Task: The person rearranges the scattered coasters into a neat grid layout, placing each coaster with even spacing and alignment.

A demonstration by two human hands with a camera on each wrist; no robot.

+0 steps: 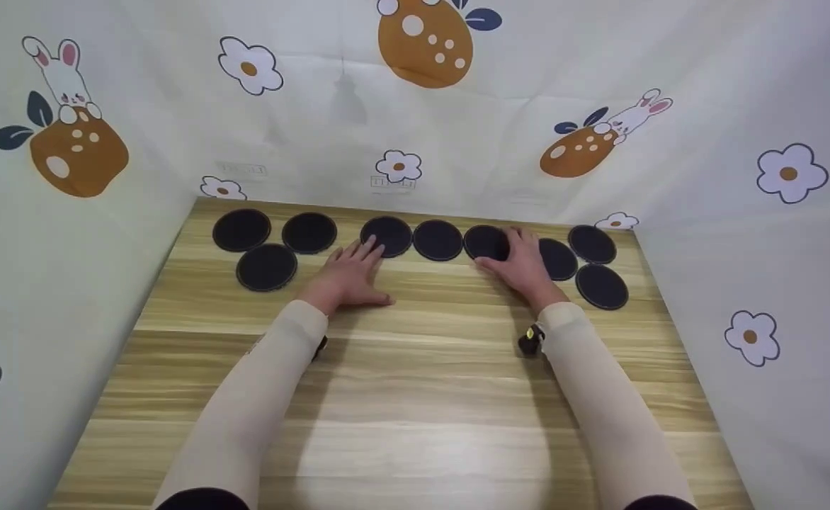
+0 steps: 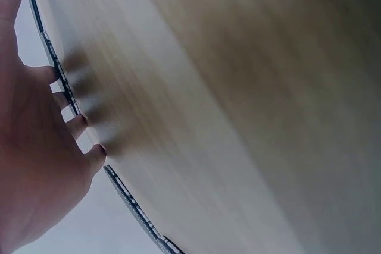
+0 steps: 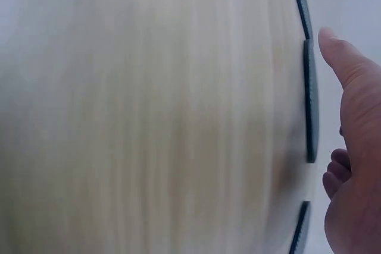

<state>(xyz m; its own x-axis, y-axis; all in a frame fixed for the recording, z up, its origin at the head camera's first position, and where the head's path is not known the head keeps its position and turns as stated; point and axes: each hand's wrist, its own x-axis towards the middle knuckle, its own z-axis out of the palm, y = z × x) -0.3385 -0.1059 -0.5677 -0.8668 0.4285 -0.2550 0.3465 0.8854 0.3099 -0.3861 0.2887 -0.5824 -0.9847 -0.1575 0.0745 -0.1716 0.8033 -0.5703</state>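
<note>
Coasters (image 1: pixel 438 240), far edge of bench (image 1: pixel 422 382): left hand (image 1: pixel 350 278) spread on one, right hand (image 1: pixel 525 265) spanning another, grip unclear; best slid flat.

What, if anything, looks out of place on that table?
Nothing looks spilled or damaged. The black discs lie flat on the wooden table, only unevenly arranged: three form a row at back centre, while those at either end sit in clusters.

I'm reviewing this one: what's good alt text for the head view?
A person's left hand reaches over the edge of one black disc and the right hand spans another. Nine such discs lie along the far side of a wood-grain table, before pale sheeting printed with flowers.
</note>
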